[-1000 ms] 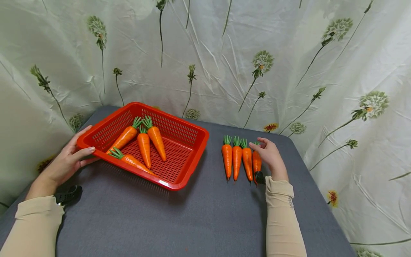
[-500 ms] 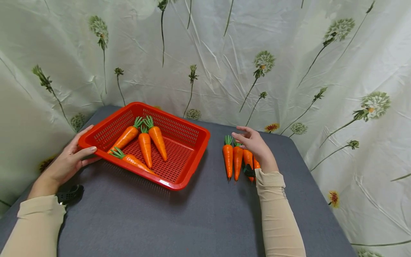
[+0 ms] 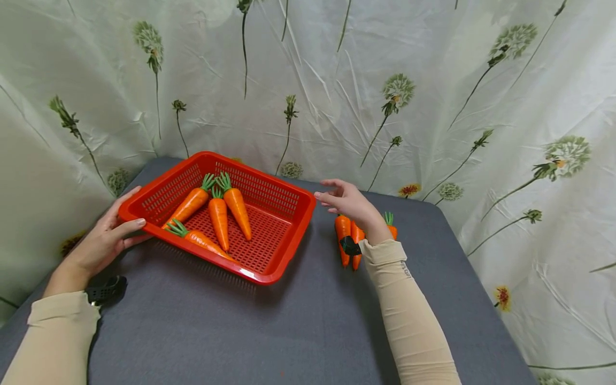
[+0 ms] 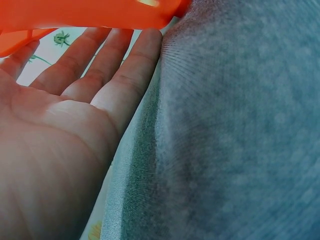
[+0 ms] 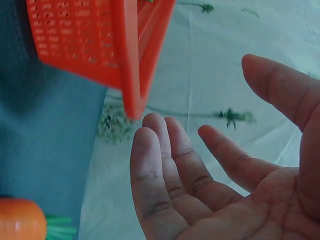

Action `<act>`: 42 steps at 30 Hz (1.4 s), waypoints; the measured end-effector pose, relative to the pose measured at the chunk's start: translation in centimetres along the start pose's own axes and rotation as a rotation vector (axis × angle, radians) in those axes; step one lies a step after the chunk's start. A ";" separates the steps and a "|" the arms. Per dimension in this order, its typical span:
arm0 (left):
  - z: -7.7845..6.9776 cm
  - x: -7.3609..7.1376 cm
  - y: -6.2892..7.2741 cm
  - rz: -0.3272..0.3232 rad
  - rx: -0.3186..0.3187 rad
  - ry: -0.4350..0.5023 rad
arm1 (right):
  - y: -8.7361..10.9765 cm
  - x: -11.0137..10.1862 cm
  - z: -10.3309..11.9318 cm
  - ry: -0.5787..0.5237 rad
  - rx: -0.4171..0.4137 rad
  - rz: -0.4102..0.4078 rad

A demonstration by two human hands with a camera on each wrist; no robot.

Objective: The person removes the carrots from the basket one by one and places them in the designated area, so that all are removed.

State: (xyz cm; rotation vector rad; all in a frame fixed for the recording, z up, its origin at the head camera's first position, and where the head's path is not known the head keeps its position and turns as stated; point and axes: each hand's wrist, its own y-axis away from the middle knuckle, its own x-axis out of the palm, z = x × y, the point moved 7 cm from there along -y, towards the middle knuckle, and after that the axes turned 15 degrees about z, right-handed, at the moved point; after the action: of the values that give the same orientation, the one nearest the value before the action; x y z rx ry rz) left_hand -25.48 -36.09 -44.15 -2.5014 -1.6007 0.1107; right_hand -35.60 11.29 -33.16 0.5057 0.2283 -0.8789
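Left hand (image 3: 103, 240) on one end of a red basket (image 3: 260, 243), right hand (image 3: 348, 203) beside the other

From where I stand, the basket sits on the left half of a grey table (image 3: 216, 331), turned at an angle. The left hand holds its left corner, thumb laid over the rim, the other fingers reaching under from outside with small gaps between them.

The right hand is in the air by the opposite rim, near the back. Three of its fingers lie close together, another is set a little apart, and the thumb stands well away — all fairly relaxed. Its fingertips are just beside the basket; whether they touch it, I can't tell.

Inside the basket are four orange carrots (image 3: 218, 219) with green tops: three with their tops together towards the back, one lying along the front wall. More carrots on the table (image 3: 343, 230) lie to the right of the basket, partly hidden by the right wrist — their exact number is hard to make out.

Both arms wear beige sleeves (image 3: 414, 310), with a dark strap (image 3: 107, 290) at each wrist. Behind the table hangs a pale curtain (image 3: 337, 69) printed with dandelions.
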 end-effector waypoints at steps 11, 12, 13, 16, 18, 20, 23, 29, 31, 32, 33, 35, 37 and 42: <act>0.0 -0.1 0.0 -0.001 0.008 0.003 | -3.1 3.4 2.9 0.078 -0.016 0.059; 0.0 -0.1 0.0 -0.001 0.008 0.006 | -3.4 3.6 3.0 0.076 -0.013 0.067; 0.0 -0.1 0.0 0.000 0.008 0.010 | -3.8 3.9 3.1 0.072 -0.010 0.076; 0.0 -0.1 0.0 0.004 0.015 0.027 | -4.7 4.7 3.4 0.061 -0.002 0.100; 0.0 0.0 0.0 0.008 0.019 0.037 | -5.3 5.2 3.6 0.051 -0.002 0.115; 0.0 0.0 0.0 0.004 0.013 0.033 | -5.8 5.8 3.7 0.051 -0.006 0.128; 0.0 -0.1 0.0 -0.006 -0.005 0.016 | -6.5 6.5 4.0 0.054 -0.008 0.144; 0.0 -0.1 0.1 -0.019 -0.033 -0.011 | -7.7 7.7 4.4 0.051 0.010 0.167; 0.0 -0.2 0.1 -0.025 -0.043 -0.020 | -8.1 8.0 4.7 0.045 0.010 0.174; 0.0 -0.2 0.1 -0.031 -0.049 -0.023 | -8.2 8.1 4.8 0.045 0.010 0.177; 0.0 -0.2 0.1 -0.031 -0.050 -0.027 | -8.3 8.3 4.9 0.048 0.009 0.180; 0.0 -0.2 0.1 -0.030 -0.051 -0.026 | -8.6 8.5 5.2 0.043 0.008 0.185; 0.0 -0.2 0.1 -0.028 -0.048 -0.019 | -8.9 8.7 5.3 0.049 0.013 0.189; 0.1 -0.2 0.0 -0.030 -0.053 -0.028 | -9.6 9.1 5.7 0.070 0.027 0.208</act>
State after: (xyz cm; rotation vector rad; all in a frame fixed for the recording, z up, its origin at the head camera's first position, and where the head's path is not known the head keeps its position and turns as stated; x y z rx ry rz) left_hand -25.57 -36.22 -44.22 -2.5247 -1.6734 0.1007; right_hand -37.46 -2.84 -35.01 0.5749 0.2234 -0.6626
